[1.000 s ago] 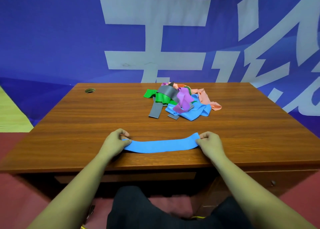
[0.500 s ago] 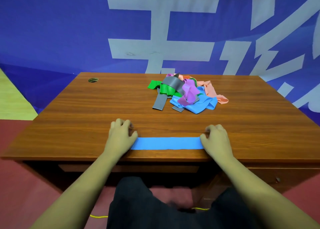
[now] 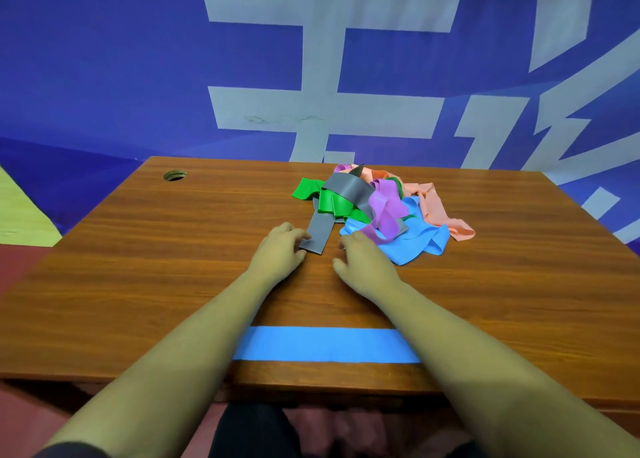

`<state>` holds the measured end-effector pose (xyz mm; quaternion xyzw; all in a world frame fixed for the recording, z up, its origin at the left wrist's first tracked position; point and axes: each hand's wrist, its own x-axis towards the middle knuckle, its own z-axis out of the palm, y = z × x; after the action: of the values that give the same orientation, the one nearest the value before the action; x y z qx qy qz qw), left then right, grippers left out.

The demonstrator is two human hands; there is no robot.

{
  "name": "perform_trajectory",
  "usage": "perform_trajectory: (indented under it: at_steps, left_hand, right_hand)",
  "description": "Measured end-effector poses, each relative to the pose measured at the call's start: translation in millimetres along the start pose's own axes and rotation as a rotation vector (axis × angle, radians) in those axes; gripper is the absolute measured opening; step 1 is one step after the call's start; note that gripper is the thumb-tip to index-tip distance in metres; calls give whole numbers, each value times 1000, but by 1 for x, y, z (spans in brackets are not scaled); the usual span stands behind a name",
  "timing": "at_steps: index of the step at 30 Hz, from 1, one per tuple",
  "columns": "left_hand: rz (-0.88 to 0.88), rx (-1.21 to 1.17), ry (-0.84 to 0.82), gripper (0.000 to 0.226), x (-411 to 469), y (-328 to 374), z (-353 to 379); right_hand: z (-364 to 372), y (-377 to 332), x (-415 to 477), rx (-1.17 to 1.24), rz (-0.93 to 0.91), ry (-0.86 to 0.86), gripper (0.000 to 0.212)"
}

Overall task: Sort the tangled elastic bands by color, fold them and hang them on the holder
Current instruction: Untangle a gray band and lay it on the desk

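Lying just ahead of the left hand (image 3: 280, 251), the grey band (image 3: 320, 232) is seen with its long axis running away from the person. Its near end is free on the surface (image 3: 173, 249) and its far part is caught in the tangled pile (image 3: 388, 208). The left hand is the nearer one: its bent fingertips are set against the near corner of that end, though whether it is pinched cannot be told. The right hand (image 3: 367, 263) is held loosely open just to the right, thumb spread, nothing gripped. A pull along the strip toward the person is judged the likely move. A blue band (image 3: 325, 348) is laid flat crosswise at the near edge.
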<state>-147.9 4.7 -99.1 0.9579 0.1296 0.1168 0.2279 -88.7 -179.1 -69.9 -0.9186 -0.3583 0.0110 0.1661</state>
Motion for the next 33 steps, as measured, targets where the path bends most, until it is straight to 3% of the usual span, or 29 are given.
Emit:
perform_trajectory:
  at_steps: [5, 11, 17, 20, 24, 29, 31, 33]
  left_hand:
    - [127, 72, 75, 14, 14, -10, 7]
    - [288, -160, 272, 9, 5, 3, -25]
    - [162, -664, 192, 28, -2, 24, -51]
    - [163, -826, 151, 26, 0, 45, -55]
    - [162, -1115, 247, 10, -6, 75, -74]
    - [218, -1114, 141, 11, -21, 91, -103]
    - [249, -1035, 60, 14, -31, 92, -110]
    - [258, -980, -22, 15, -41, 90, -113]
  right_hand:
    - [25, -2, 17, 41, 2, 47, 36]
    - [7, -12, 26, 281, -128, 333, 18]
    - [-75, -39, 25, 446, -229, 413, 8]
    - [-115, -55, 20, 628, -149, 389, 5]
    - [-155, -59, 13, 999, 36, 402, 6]
    - [-169, -43, -3, 1338, 222, 202, 15]
    - [-170, -33, -14, 1428, 232, 43, 3]
    - [-168, -26, -26, 1477, 287, -165, 10]
